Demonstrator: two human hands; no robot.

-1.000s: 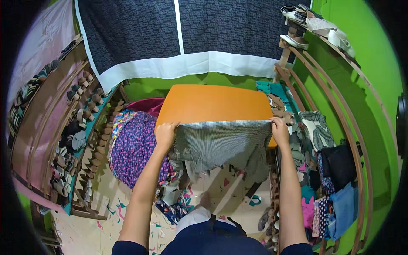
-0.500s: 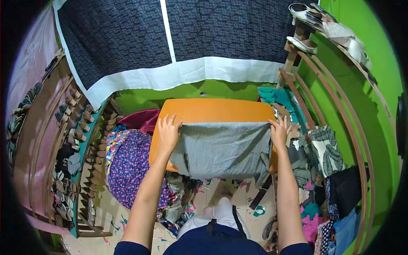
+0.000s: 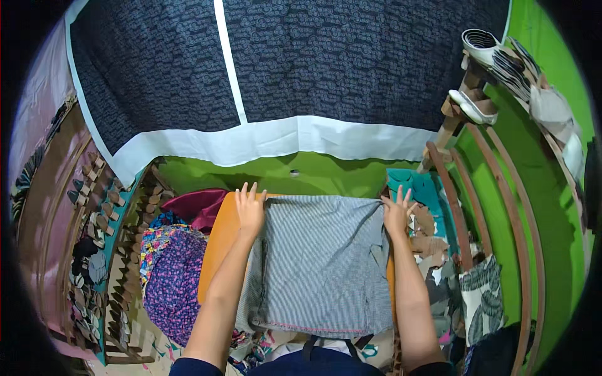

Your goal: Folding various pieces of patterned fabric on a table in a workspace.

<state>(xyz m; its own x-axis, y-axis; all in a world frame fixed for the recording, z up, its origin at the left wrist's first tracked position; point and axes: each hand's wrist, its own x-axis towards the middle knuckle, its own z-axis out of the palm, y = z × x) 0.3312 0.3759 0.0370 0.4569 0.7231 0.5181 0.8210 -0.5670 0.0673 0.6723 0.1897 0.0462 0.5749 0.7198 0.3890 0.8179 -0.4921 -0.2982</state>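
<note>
A grey, finely striped cloth is spread over an orange tabletop, its near edge hanging toward me. My left hand is at the cloth's far left corner, pinching it between thumb and forefinger while the other fingers point up and apart. At the far right corner, my right hand grips the cloth the same way, its remaining fingers spread. Between them the far edge runs nearly straight along the table's far side. Some creases show on the right part of the cloth.
Left of the table sits a purple flowered fabric bundle, beside a maroon cloth. A rack of shoe forms lines the left side. Fabric scraps pile up at right, by wooden rails. A dark curtain hangs ahead.
Both hands have drawn the striped cloth away from me to the table's far edge, so it covers more of the top. My view has tilted upward.
</note>
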